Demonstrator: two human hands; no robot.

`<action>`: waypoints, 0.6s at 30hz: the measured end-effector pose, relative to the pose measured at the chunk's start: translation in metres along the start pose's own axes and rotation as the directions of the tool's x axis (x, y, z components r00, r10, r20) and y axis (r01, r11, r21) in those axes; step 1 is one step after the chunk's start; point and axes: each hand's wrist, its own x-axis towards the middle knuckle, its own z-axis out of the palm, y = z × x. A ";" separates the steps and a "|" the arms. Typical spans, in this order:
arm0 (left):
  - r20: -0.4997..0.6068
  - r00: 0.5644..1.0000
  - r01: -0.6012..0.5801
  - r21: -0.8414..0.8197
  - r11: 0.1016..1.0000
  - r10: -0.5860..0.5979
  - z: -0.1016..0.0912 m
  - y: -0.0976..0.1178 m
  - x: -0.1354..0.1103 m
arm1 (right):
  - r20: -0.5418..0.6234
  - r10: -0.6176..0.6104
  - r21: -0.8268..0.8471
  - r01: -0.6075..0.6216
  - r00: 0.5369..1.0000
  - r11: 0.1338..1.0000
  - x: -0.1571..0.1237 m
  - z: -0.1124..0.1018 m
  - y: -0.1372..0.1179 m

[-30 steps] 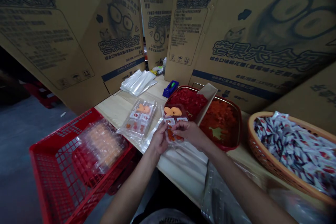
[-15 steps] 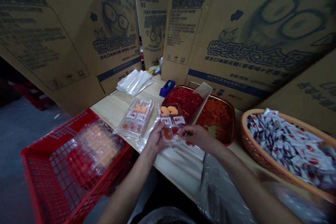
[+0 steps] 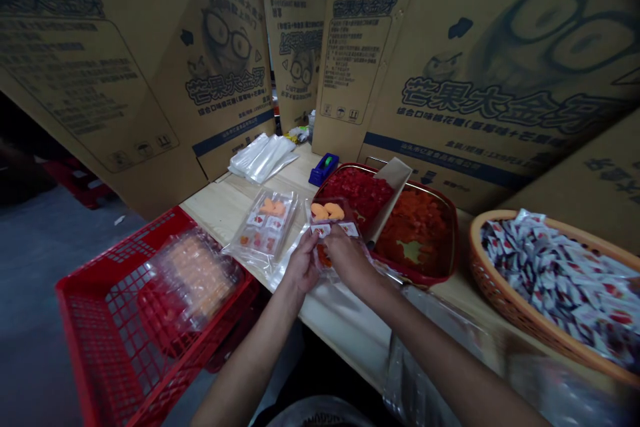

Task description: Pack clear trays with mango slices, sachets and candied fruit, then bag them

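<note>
My left hand grips the left edge of a clear plastic compartment tray at the table's front edge. Two orange candies fill its top section, with small white printed packets below them. Over the tray's lower part reaches my right hand, fingers curled down; the fingertips and anything in them are hidden. Orange-red pieces show in a lower compartment between the hands. To the left lies a second, similarly filled tray in a clear bag.
Behind my right hand, a red tub with a cardboard divider holds red and orange pieces. An orange basket of packets stands right, a red crate left. Clear bags, a blue tape dispenser and cardboard boxes are behind.
My right hand has moved left and inward over the tray, now covering part of its lower compartments. My left hand keeps its hold. The whole view has shifted slightly.
</note>
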 end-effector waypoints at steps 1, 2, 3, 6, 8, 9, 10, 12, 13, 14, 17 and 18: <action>-0.004 1.000 0.001 0.002 1.000 -0.001 -0.001 0.000 0.000 | -0.008 0.009 -0.009 -0.009 1.000 1.000 -0.001 0.001 -0.001; -0.008 1.000 0.002 0.002 1.000 -0.002 -0.001 0.001 0.000 | -0.018 0.026 -0.021 -0.026 0.999 0.999 -0.002 -0.002 -0.001; -0.005 1.000 0.003 0.001 1.000 -0.003 -0.002 0.001 -0.001 | -0.025 0.041 -0.032 -0.042 0.999 0.999 -0.003 -0.007 0.000; 0.013 1.000 0.004 0.000 1.000 -0.004 -0.002 0.003 -0.002 | -0.048 0.068 -0.036 -0.070 0.997 0.997 -0.009 -0.034 0.008; 0.017 1.000 0.000 -0.006 1.000 0.000 -0.002 0.005 -0.004 | -0.064 0.108 -0.036 -0.110 0.992 0.993 -0.015 -0.054 0.015; 0.017 1.000 -0.002 -0.014 1.000 0.002 -0.001 0.006 -0.004 | -0.060 0.137 -0.045 -0.139 0.989 0.989 -0.018 -0.061 0.018; 0.016 1.000 -0.002 -0.023 1.000 0.002 0.000 0.006 -0.005 | -0.051 0.166 -0.061 -0.169 0.985 0.984 -0.021 -0.066 0.021; 0.010 1.000 -0.001 -0.039 0.999 0.001 0.001 0.007 -0.006 | -0.026 0.214 -0.101 -0.216 0.976 0.971 -0.025 -0.070 0.025; 0.004 1.000 0.001 -0.043 0.999 -0.001 0.002 0.007 -0.006 | -0.022 0.232 -0.114 -0.233 0.972 0.966 -0.026 -0.069 0.025; -0.003 1.000 0.005 -0.044 0.999 -0.005 0.002 0.008 -0.006 | -0.021 0.246 -0.118 -0.247 0.969 0.962 -0.027 -0.067 0.025; -0.010 1.000 0.013 -0.040 0.999 -0.014 0.001 0.007 -0.006 | -0.037 0.275 -0.115 -0.278 0.961 0.954 -0.028 -0.060 0.025; -0.008 1.000 0.018 -0.039 0.999 -0.018 0.000 0.007 -0.005 | -0.053 0.262 -0.121 -0.267 0.963 0.956 -0.029 -0.059 0.025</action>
